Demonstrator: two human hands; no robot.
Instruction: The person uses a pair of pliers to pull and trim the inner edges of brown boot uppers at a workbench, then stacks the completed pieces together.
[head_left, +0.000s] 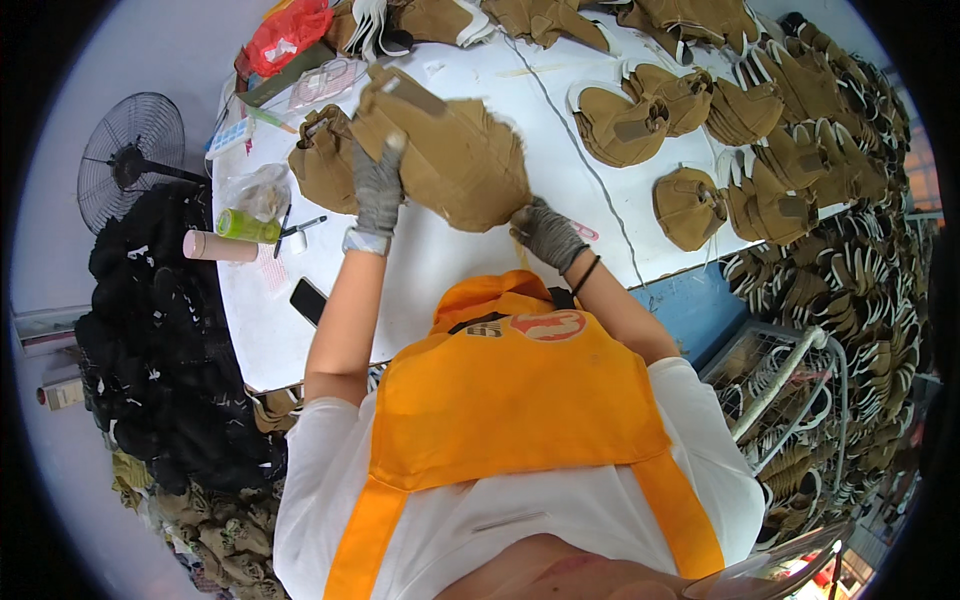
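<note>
Above the near middle of the white table, both my hands hold a brown fabric cap (455, 165) with a darker rectangular patch. My left hand (378, 190), in a grey glove with bare fingertips, is closed on the cap's left side, its thumb on top. At the lower right edge, my right hand (545, 232), gloved alike, has its fingers curled against the fabric; part of them is hidden. Another brown cap (325, 160) sits on the table just left of my left hand. A small pink tool (583, 231) lies beside my right hand.
Stacked brown caps with white edges (620, 125) stand at the right; more line the far edge. At the left lie a phone (308, 300), pens (300, 227), a pink bottle (220, 246) and a green bottle (245, 227). A fan (130, 160) and black pile (150, 330) stand beyond.
</note>
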